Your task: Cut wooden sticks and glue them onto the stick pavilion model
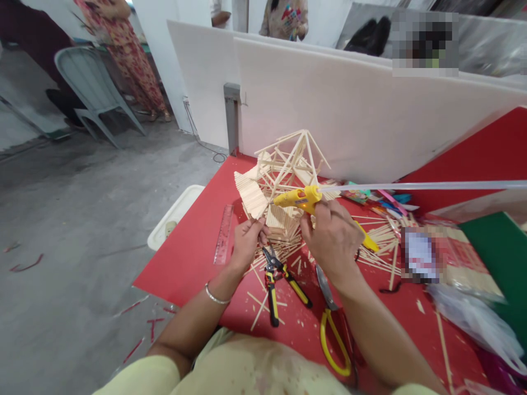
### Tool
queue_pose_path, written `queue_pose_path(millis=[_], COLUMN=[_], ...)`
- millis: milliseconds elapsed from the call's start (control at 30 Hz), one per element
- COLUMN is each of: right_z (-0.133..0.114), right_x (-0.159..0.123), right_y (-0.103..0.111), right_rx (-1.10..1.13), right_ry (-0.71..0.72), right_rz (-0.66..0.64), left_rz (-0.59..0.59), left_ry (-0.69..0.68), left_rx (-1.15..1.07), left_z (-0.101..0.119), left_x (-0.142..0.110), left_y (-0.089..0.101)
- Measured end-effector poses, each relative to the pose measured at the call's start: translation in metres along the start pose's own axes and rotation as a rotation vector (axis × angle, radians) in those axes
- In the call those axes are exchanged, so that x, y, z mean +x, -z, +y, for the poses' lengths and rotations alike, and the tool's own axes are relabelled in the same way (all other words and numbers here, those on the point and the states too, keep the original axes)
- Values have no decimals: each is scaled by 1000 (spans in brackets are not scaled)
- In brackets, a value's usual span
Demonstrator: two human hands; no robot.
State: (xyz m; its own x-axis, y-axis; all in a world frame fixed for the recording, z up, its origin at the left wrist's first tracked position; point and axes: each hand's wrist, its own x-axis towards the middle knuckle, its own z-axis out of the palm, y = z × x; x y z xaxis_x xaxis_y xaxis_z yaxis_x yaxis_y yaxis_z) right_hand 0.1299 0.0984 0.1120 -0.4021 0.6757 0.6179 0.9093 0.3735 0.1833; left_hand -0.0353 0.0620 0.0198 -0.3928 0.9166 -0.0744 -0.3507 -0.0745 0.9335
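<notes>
Stick model [281,218]: stands on the red table [185,269], near the white board [349,109]. Pale wood throughout; open, peaked frame of thin sticks above, closely slatted panel [251,195] sloping at one side, layered base below. Right hand [334,236]: closed around a yellow glue gun [297,198], nozzle toward the panel. Left hand [247,240]: fingers drawn together at the panel's lower edge; grip cannot be confirmed.

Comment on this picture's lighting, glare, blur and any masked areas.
Head view: soft, fairly even light on the white board; head view: pale highlights on the plastic bag; head view: floor looks soft, while the glue gun reads fairly clearly; head view: coarse pixel blocks mask patches on the right side.
</notes>
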Motion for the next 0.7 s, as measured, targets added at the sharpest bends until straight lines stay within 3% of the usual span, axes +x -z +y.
queue_pose_path(millis=[267, 700], right_z=[0, 0], right_x=[0, 0], right_y=[0, -1], right_rx=[9, -3], right_ry=[-6, -8], right_rz=[-12, -2], left_rz=[50, 119], left_ry=[-79, -116], left_rx=[155, 163], left_z=[8, 3], left_x=[-9, -9], left_y=[-2, -3])
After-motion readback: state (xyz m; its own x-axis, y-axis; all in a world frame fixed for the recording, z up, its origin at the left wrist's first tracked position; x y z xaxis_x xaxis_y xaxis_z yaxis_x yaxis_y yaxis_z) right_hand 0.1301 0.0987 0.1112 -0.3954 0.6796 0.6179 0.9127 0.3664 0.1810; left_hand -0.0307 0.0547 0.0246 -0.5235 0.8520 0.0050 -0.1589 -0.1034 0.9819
